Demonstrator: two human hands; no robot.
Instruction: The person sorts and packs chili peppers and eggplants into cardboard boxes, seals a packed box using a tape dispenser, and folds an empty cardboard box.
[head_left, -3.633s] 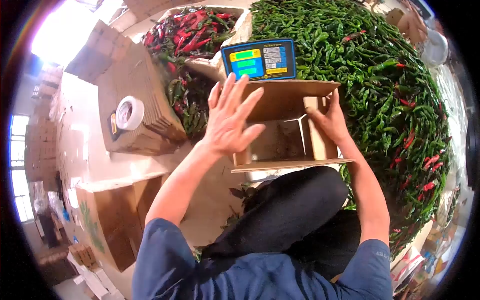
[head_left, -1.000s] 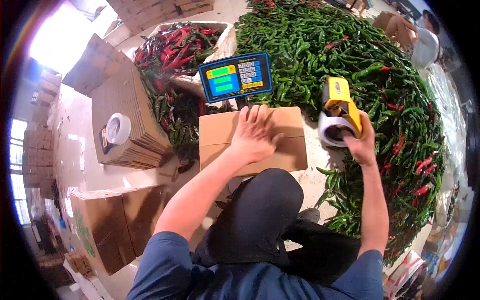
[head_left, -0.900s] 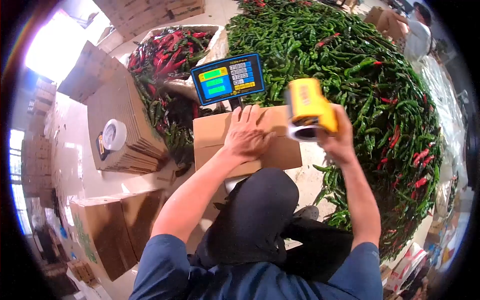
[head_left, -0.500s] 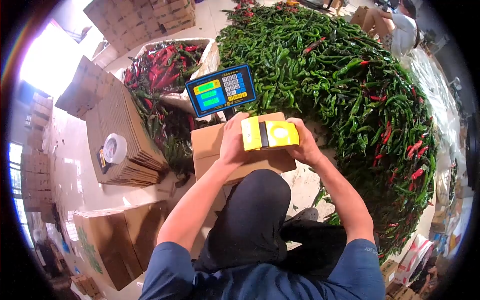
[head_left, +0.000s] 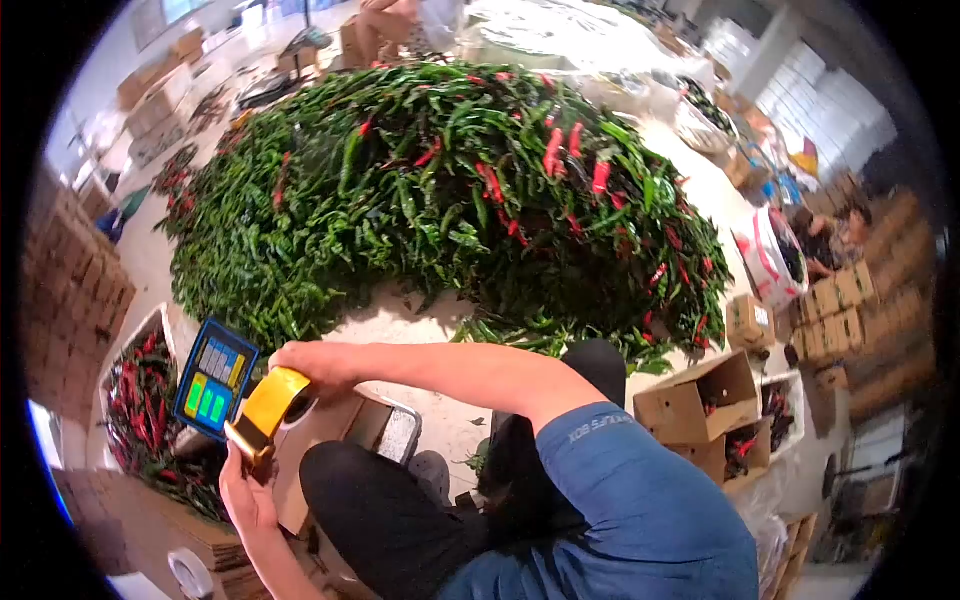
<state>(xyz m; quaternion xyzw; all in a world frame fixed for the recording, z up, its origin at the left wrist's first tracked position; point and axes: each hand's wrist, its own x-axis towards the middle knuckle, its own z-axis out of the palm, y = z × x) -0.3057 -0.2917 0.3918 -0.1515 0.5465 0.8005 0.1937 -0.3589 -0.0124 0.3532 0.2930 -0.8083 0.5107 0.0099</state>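
Observation:
A yellow tape dispenser (head_left: 270, 402) with a dark part at its lower end is held between my two hands, over a cardboard box (head_left: 292, 492). My right hand (head_left: 318, 366) grips its upper end, with the fingertips partly hidden. My left hand (head_left: 248, 492) closes around the lower end. Close by on the left is the scale's display (head_left: 214, 380), with lit green readouts. Part of the metal scale platform (head_left: 400, 432) shows beside the box, next to my knee.
A large heap of green and red peppers (head_left: 430, 200) spreads ahead. Red peppers fill a white crate (head_left: 145, 400) at left. Flattened cardboard (head_left: 190, 530) carries a tape roll (head_left: 190, 574). Open boxes (head_left: 700, 400) stand right; another person (head_left: 385, 28) sits beyond the heap.
My view has swung to the right, so the hands and display now appear at lower left. The tape dispenser stays in both hands and is tilted differently in view.

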